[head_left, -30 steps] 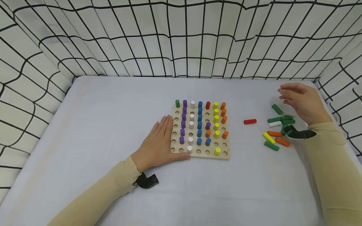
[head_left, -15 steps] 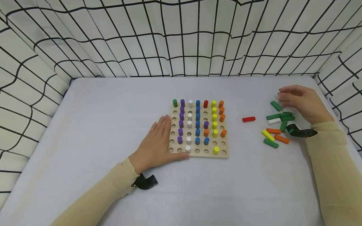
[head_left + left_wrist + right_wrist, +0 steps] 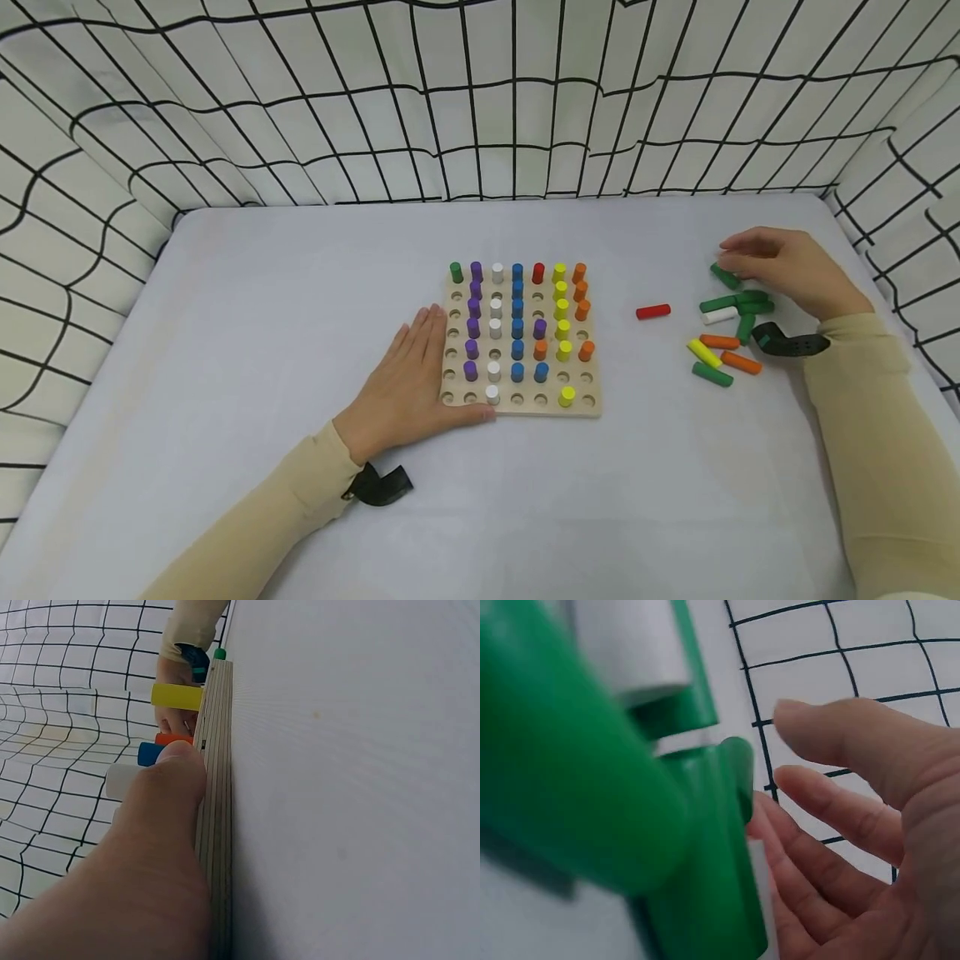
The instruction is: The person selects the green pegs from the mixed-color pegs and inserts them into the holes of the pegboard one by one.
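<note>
A square wooden pegboard point(image 3: 528, 404) lies mid-table with colored pegs standing in many of its holes. My left hand point(image 3: 397, 392) rests against its left side, fingers straight, thumb along the front edge. The left wrist view shows that thumb point(image 3: 169, 787) touching the board's edge point(image 3: 216, 787), beside a yellow peg point(image 3: 176, 697). Over at the right, my right hand point(image 3: 798, 267) hovers at a loose green peg point(image 3: 724, 277), which its fingers partly cover. In the right wrist view the thumb point(image 3: 840, 735) and index finger stand apart with nothing between them.
Loose pegs lie right of the board: several green ones point(image 3: 712, 374), a white one point(image 3: 720, 315), two orange ones point(image 3: 741, 362) and a yellow one point(image 3: 704, 353). A single red peg point(image 3: 653, 312) lies nearer the board. Black wire grid point(image 3: 480, 117) walls the back and sides.
My right hand has come down slightly toward the far green peg, its fingers now over that peg's end. The left hand stays against the board. The head view has shifted a little.
</note>
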The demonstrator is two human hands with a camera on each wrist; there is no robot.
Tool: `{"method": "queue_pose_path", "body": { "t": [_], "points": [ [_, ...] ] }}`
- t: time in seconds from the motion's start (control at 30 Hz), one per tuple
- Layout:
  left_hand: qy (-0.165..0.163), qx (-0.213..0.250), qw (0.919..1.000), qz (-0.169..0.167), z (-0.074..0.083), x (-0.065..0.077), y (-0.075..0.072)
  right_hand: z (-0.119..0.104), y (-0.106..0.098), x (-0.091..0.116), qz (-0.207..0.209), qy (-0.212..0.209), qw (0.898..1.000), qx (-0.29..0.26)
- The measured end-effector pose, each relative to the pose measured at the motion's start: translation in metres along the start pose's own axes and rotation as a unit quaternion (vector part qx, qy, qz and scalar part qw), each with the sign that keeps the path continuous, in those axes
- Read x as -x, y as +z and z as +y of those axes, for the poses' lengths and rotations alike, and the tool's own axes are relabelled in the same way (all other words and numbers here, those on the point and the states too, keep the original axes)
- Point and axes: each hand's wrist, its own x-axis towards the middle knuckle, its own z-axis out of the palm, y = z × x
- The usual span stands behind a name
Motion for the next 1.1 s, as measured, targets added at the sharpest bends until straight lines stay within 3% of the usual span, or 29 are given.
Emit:
{"method": "queue_pose_path", "body": {
  "t": [0.43, 1.1],
  "points": [
    [-0.008, 0.003, 0.9999, 0.006, -0.004, 0.004, 0.000, -0.011, 0.005, -0.010, -0.014, -0.012, 0.999, 0.041],
    [0.000, 0.006, 1.0000, 0.001, -0.001, 0.001, -0.001, -0.008, 0.006, -0.004, 0.003, -0.014, 0.996, 0.083]
  ]
}}
